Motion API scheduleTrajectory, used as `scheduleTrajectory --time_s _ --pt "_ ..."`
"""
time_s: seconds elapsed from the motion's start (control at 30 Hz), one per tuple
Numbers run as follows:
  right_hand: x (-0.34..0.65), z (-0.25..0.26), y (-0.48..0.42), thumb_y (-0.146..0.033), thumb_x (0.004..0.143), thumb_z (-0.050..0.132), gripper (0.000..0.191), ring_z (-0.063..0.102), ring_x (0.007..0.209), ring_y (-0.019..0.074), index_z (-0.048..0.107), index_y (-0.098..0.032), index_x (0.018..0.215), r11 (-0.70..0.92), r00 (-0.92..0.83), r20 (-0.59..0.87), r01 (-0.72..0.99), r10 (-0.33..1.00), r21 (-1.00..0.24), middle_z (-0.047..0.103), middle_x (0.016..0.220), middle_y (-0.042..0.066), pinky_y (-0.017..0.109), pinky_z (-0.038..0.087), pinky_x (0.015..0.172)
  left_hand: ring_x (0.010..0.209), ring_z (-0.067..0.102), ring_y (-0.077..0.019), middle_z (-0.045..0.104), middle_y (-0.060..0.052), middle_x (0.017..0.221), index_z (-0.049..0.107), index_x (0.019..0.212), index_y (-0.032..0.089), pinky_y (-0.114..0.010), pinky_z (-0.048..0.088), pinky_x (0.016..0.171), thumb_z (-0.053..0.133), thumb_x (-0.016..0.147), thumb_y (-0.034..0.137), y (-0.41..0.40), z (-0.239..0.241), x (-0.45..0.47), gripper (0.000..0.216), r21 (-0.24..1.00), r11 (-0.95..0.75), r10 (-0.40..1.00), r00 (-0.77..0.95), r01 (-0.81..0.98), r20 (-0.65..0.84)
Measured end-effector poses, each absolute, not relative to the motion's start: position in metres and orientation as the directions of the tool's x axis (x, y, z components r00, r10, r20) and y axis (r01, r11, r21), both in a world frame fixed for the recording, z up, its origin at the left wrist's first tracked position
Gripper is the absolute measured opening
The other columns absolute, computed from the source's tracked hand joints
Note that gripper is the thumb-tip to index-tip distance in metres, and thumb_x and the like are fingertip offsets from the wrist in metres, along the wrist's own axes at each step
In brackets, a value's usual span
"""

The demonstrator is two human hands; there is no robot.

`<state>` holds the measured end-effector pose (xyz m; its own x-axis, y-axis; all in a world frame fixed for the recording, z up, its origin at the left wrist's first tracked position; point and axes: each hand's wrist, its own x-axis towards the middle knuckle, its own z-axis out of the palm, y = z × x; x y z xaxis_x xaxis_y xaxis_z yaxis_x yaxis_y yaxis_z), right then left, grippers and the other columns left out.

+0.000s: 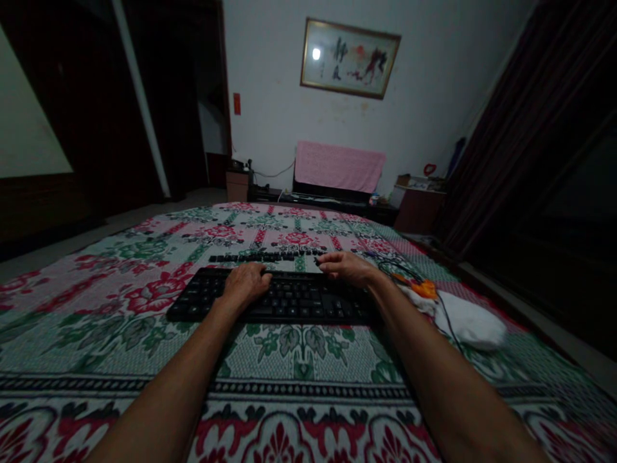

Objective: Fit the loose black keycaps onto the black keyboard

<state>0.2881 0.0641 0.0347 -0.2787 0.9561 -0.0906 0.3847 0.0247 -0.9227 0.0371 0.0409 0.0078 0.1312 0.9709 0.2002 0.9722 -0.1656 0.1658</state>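
Observation:
A black computer keyboard [294,302] lies flat on the patterned bed cover. Just beyond its far edge, small black keycaps [284,256] sit in a row. My left hand [247,283] rests over the left half of the keyboard, thumb held apart from the fingers; its fingertips are partly hidden. Over the far right part, my right hand [349,267] has thumb and fingers pinched together at the right end of the row. Between those fingertips is a small black keycap [317,261]. My right wrist and forearm cover the keyboard's right end.
Right of the keyboard lie a tangle of dark cable [395,265], an orange item [424,288] and a white bundle [470,321]. The floral cover [299,360] spreads over the bed. A pink cloth [340,166] hangs by the far wall, with small cabinets on either side.

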Motion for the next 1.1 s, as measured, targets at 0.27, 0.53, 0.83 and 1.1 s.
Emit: scheduleTrajectory --time_s 0.27,0.53,0.83,1.1 --pt "0.286 0.043 0.055 -0.023 0.062 0.065 0.023 0.048 0.055 0.0056 0.063 -0.016 0.083 0.115 -0.407 -0.123 0.512 0.905 -0.851 0.061 0.071 -0.002 0.019 0.039 0.055 0.099 0.056 -0.0223 0.064 -0.007 0.104 0.061 0.103 0.022 -0.032 0.041 0.084 0.034 0.077 0.043 0.043 0.007 0.036 0.043 0.145 -0.156 0.974 0.128 0.977 0.186" --pt "0.279 0.032 0.059 -0.021 0.063 0.062 0.021 0.056 0.068 0.011 0.064 -0.015 0.084 0.371 -0.444 0.022 0.719 0.896 -0.588 0.065 0.076 0.0 0.02 0.041 0.062 0.102 0.054 -0.0225 0.062 -0.008 0.108 0.059 0.107 0.021 -0.032 0.04 0.086 0.033 0.077 0.044 0.045 0.004 0.035 0.046 0.146 -0.151 0.973 0.12 0.978 0.198" --pt "0.274 0.034 0.055 -0.022 0.062 0.063 0.024 0.058 0.068 0.0116 0.065 -0.014 0.086 0.424 -0.461 0.053 0.756 0.886 -0.499 0.066 0.074 0.0 0.02 0.042 0.061 0.1 0.055 -0.0227 0.063 -0.007 0.105 0.06 0.104 0.022 -0.032 0.041 0.084 0.033 0.077 0.044 0.044 0.006 0.035 0.044 0.152 -0.152 0.973 0.121 0.977 0.196" --pt "0.27 0.037 0.053 -0.019 0.064 0.062 0.02 0.059 0.071 0.0121 0.067 -0.015 0.083 0.484 -0.501 0.082 0.761 0.862 -0.432 0.067 0.078 0.002 0.02 0.042 0.066 0.1 0.055 -0.0241 0.063 -0.008 0.105 0.061 0.104 0.022 -0.034 0.041 0.084 0.033 0.077 0.044 0.044 0.005 0.035 0.045 0.17 -0.154 0.972 0.119 0.973 0.201"
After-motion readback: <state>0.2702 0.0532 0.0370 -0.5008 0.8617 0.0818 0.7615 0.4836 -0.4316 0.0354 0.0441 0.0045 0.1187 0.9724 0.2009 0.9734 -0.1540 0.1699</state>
